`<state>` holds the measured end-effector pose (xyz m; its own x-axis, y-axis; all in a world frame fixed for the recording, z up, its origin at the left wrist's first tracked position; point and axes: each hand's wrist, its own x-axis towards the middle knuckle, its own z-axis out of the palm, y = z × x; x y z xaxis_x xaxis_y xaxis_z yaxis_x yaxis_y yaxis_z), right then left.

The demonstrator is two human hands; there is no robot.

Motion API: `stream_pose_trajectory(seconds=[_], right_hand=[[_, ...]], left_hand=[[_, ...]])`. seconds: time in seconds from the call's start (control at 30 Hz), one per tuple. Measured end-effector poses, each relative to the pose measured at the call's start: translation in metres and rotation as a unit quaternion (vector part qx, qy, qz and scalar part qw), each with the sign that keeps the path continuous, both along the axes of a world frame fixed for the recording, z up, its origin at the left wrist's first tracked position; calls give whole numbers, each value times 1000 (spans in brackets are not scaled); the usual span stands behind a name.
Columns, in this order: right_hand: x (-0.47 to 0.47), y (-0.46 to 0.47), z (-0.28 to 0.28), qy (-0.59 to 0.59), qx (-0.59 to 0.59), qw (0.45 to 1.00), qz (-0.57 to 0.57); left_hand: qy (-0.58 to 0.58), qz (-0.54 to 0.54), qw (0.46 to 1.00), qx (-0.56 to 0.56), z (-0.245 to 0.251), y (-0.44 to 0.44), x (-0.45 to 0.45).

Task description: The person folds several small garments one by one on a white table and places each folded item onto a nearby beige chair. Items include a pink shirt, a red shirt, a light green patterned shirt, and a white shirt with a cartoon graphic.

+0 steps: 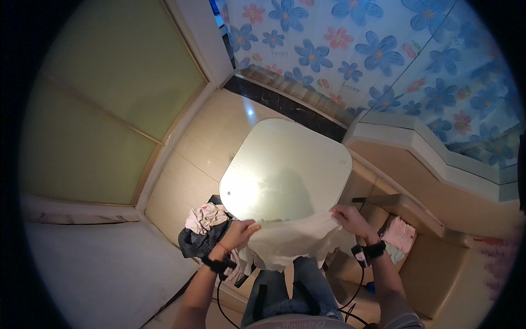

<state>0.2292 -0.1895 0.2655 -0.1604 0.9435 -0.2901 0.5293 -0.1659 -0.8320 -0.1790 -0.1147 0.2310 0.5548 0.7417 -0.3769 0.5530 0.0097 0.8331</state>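
A pale cloth garment (287, 242) hangs between my two hands, over the near edge of a white table (283, 164) with rounded corners. My left hand (243, 233) pinches its upper left part, and my right hand (348, 220) grips the upper right corner. The cloth's upper edge lies at the tabletop's rim, while its lower folds hang above my legs. Both wrists wear black straps with small devices and cables.
Left of the table lies a heap with a dark garment (197, 242) and a pink patterned cloth (205, 218). On the tan sofa (435, 271) at right sits a folded pink cloth (398, 234). A flowered curtain (312, 45) hangs beyond, and greenish panels (111, 103) stand at left.
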Motion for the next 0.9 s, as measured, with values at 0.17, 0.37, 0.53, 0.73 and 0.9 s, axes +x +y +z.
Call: stream_pose_trajectory(seconds=[0.17, 0.37, 0.53, 0.73, 0.9], right_hand=[[25, 103, -126, -35, 55, 998, -25], [34, 200, -262, -154, 115, 979, -70], [29, 225, -294, -206, 151, 960, -114], [8, 236, -272, -258, 319, 899, -154], [-88, 118, -260, -164, 269, 947, -57]], left_hand=[[80, 25, 994, 75, -114, 108, 36], [215, 88, 933, 276, -225, 192, 70], [149, 114, 896, 403, -260, 202, 77], [65, 314, 896, 308, -263, 206, 70], [227, 254, 905, 253, -260, 171, 3]])
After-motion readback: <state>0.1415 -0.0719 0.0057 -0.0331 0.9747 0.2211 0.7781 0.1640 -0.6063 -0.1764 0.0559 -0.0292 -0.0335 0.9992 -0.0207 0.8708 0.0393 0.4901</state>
